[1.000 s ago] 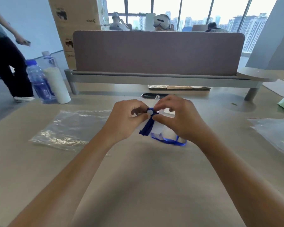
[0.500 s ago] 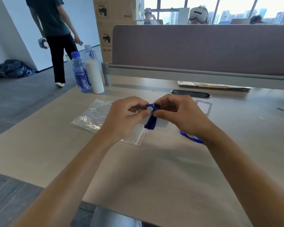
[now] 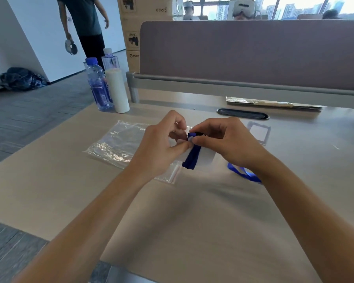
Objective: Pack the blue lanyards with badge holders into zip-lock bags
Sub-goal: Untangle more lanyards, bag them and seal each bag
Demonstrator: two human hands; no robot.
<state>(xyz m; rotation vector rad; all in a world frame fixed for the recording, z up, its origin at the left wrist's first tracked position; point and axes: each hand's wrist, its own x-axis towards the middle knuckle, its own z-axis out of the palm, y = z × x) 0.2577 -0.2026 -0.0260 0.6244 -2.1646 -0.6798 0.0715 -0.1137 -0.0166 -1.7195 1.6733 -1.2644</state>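
Left hand (image 3: 161,148): fingers pinching the folded blue fabric lanyard (image 3: 191,158) at its clip, centre frame — steadying it.
Right hand (image 3: 223,144): fingers pinching the same clip.
Clear zip-lock bag (image 3: 119,146): flat on tabletop (image 3: 49,180), left of centre — near for loading.

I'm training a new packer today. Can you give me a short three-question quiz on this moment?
1. True or false: the lanyard is already inside the bag.
2. What does the left hand do? A) lies flat B) pinches the lanyard's clip end C) lifts a bottle
3. Fill in: both bottles stand at the table's far ____ corner.

Key: 1 false; 2 B; 3 left. The right hand pinches the same end.
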